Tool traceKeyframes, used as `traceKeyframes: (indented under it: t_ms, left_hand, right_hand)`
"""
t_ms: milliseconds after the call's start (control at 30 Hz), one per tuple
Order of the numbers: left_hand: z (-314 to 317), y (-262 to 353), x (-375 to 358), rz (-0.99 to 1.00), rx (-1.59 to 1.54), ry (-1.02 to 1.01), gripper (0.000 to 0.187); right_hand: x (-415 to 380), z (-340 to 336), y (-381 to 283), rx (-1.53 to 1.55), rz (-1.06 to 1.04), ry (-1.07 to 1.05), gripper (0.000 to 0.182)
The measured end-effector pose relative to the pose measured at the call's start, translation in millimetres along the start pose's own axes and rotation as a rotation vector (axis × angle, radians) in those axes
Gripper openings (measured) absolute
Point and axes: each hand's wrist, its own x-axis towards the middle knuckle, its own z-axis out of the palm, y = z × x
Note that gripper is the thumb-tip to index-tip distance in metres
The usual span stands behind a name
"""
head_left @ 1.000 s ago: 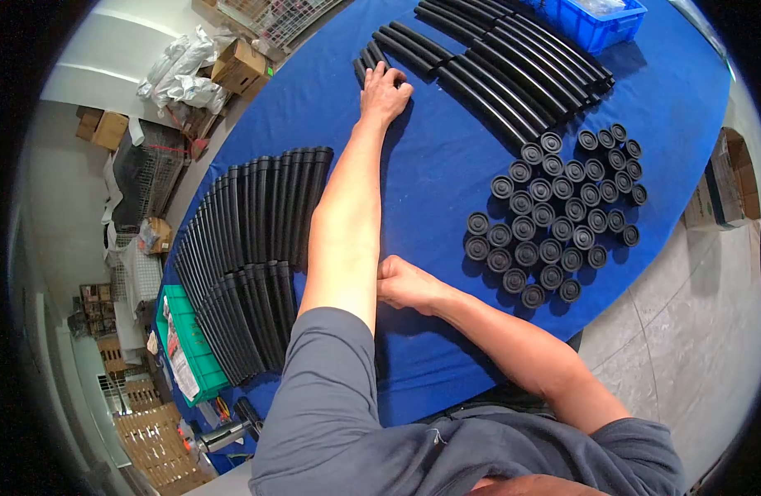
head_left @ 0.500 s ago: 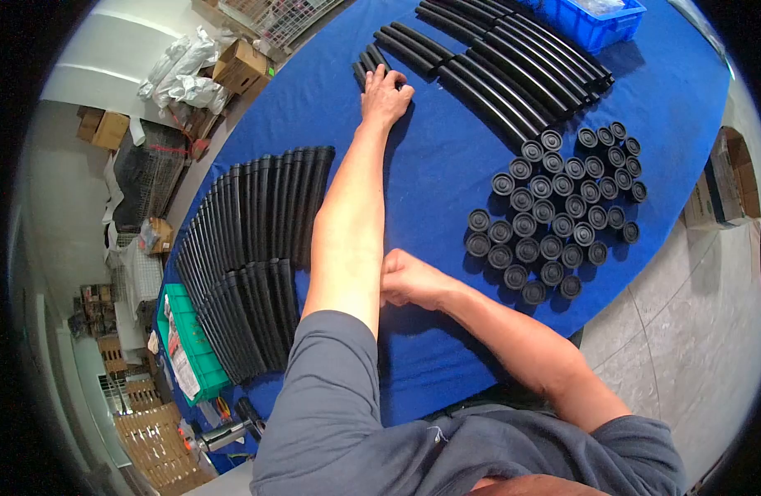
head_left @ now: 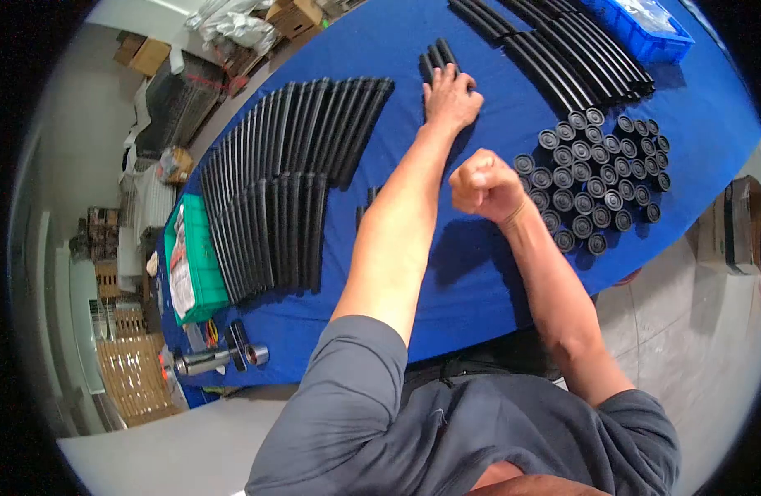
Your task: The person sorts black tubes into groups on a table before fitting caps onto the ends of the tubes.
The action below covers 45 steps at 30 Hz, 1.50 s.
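Toward the far side of the blue-covered table, my left hand (head_left: 452,101) is closed over the near ends of a few short black tubes (head_left: 434,58). Its fingers lie along them and the thumb is at their right side. My right hand (head_left: 486,183) is raised above the cloth, right of my left forearm, with its fingers curled closed. Whatever it may hold is hidden. Beside it on the right stand many black tubes on end (head_left: 583,174), their round ringed ends facing up. More dark tube pieces (head_left: 372,197) show partly behind my left forearm.
Long rows of black ribbed tubes (head_left: 273,149) lie at the left, with a green bin (head_left: 207,285) beside them. Smooth black tubes (head_left: 554,66) lie at the back right near a blue crate (head_left: 658,50). A metal cylindrical object (head_left: 203,362) sits at the near left edge.
My right hand has moved up and away from my left forearm, staying closed. My left hand remains at the short tubes. The whole view has shifted, exposing more of the table's near edge.
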Motion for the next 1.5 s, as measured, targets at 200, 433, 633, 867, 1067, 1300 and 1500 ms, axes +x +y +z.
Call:
traceKeyframes:
  t_ms: [200, 433, 633, 867, 1067, 1300, 1500]
  left_hand:
    - [-15.4, 20.7, -63.4, -0.062, -0.075, -0.005, 0.041]
    - [-35.2, 33.6, -151.6, 0.022, -0.084, 0.008, 0.054]
    - [-64.5, 74.5, -228.2, -0.069, -0.114, -0.005, 0.055]
    - [-97.0, 78.5, -300.4, 0.013, -0.056, -0.009, 0.029]
    - [-126.4, 67.9, -320.0, 0.079, -0.06, 0.026, 0.03]
    - [-174.4, -40.6, -364.1, -0.24, -0.305, 0.213, 0.042]
    - [-156.1, -39.8, -366.8, -0.286, -0.519, 0.101, 0.053]
  right_hand:
    - [-0.5, -0.1, 5.7, -0.061, -0.068, -0.068, 0.043]
    - [2.0, 9.1, -5.4, -0.076, -0.076, -0.205, 0.042]
    - [0.6, 17.9, -10.7, -0.058, -0.066, -0.204, 0.032]
    - [6.4, 24.9, -5.1, -0.455, 0.037, 0.291, 0.022]
    - [-3.4, 45.7, 6.8, -0.914, 0.053, 0.64, 0.021]
    - [-67.2, 78.2, 25.5, -1.444, 0.329, 0.517, 0.061]
    - [-58.6, 67.8, 67.2, -1.781, 0.236, 0.353, 0.061]
